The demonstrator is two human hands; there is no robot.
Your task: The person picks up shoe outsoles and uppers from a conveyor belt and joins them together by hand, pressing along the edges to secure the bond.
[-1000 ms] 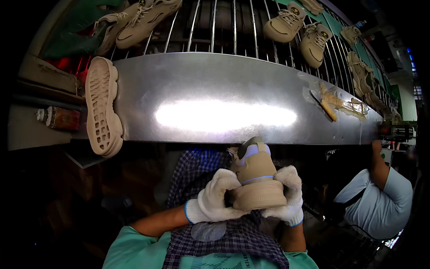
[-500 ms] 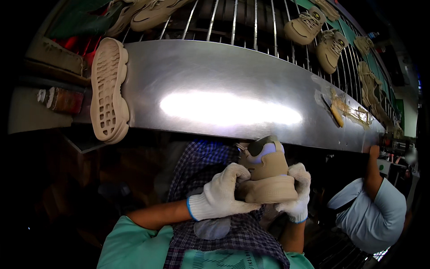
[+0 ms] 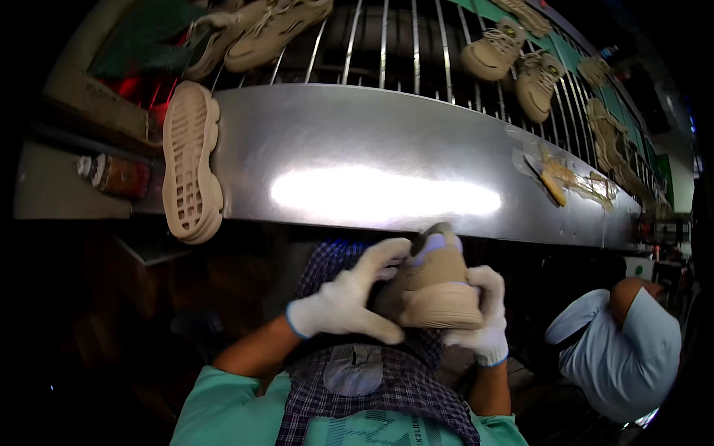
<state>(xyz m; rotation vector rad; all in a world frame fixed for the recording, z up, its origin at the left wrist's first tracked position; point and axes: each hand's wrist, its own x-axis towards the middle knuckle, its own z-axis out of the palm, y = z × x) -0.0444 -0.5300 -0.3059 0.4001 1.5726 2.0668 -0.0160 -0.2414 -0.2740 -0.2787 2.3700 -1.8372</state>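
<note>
A beige sneaker with a thick sole is held over my lap, heel toward me, just below the bench edge. My right hand, in a white knit glove, grips it along its right side. My left hand, gloved the same way, is beside the sneaker's left side with thumb and fingers spread wide. Whether its fingertips touch the upper is hard to tell. On the left end of the metal bench, a loose beige shoe sole lies with its gridded side up.
Behind the bench runs a rack of metal bars carrying several beige sneakers. A yellow-handled knife lies by dried glue on the right. A stained, capped container stands far left. A person in light blue sits at the right.
My left hand has let go of the sneaker's side and moved left, its fingers spreading. The sneaker has turned and shifted slightly left in my right hand. The whole view has shifted slightly.
</note>
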